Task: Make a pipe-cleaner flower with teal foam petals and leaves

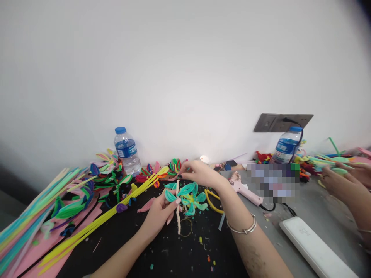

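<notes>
A cream fuzzy stem (178, 222) stands roughly vertical in the picture, pinched between the thumb and fingers of my left hand (162, 210). Teal looped petals (188, 189) spread out beside it, with a yellow-green centre, over the black mat. My right hand (193, 172) reaches farther back, its fingers bent together beside a green and red looped piece (174, 166). Whether those fingertips grip anything is too small to make out. A pink petal (146, 205) lies left of my left hand.
Yellow stems (95, 224) and coloured petals cover the left side. Two bottles (127, 152) (286, 144) stand by the wall. A pink glue gun (246, 191), a white power strip (315, 243) and a co-worker's hands (339, 181) are at the right.
</notes>
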The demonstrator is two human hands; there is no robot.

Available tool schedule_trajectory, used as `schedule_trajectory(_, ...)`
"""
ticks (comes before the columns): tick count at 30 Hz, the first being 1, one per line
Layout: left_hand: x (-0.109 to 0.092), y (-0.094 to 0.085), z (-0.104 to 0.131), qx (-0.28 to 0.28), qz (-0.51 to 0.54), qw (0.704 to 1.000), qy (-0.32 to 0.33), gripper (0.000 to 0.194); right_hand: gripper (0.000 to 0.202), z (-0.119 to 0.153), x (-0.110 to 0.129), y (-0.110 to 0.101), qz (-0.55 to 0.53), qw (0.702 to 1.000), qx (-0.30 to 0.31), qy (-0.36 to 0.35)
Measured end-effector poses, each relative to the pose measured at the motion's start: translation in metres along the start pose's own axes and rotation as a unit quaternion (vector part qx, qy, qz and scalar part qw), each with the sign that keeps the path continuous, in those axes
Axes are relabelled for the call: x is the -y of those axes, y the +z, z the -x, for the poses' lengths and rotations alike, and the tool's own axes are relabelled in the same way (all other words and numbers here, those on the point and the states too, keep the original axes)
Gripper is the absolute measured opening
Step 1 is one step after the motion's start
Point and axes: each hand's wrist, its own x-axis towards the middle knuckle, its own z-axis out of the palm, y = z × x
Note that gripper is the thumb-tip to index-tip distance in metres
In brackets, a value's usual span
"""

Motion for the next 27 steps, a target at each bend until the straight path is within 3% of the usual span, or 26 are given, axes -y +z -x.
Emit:
schedule_trajectory(6,-0.001,-0.001,-0.002,-0.023,0.024,0.999,0.01,0.042,0.018,0.037,-0.018,-0.05,0.044,0.986,-0.083,0.139)
schedule_trajectory(10,-0.001,0.0,-0.001,-0.032,0.02,0.999,0.022,0.04,0.024,0.063,-0.054,-0.06,0.158,0.931,0.007,0.328)
schedule_trajectory(14,-0.001,0.0,-0.001,-0.042,0.019,0.998,0.032,0.041,0.033,0.095,-0.082,-0.055,0.199,0.895,0.011,0.399)
schedule_trajectory(18,0.0,-0.001,-0.002,-0.056,0.018,0.998,0.033,0.04,0.044,0.123,-0.09,-0.041,0.233,0.856,-0.006,0.461)
schedule_trajectory(27,-0.004,-0.004,0.001,-0.087,0.022,0.995,0.032,0.032,0.042,0.134,-0.092,-0.007,0.289,0.827,-0.058,0.479)
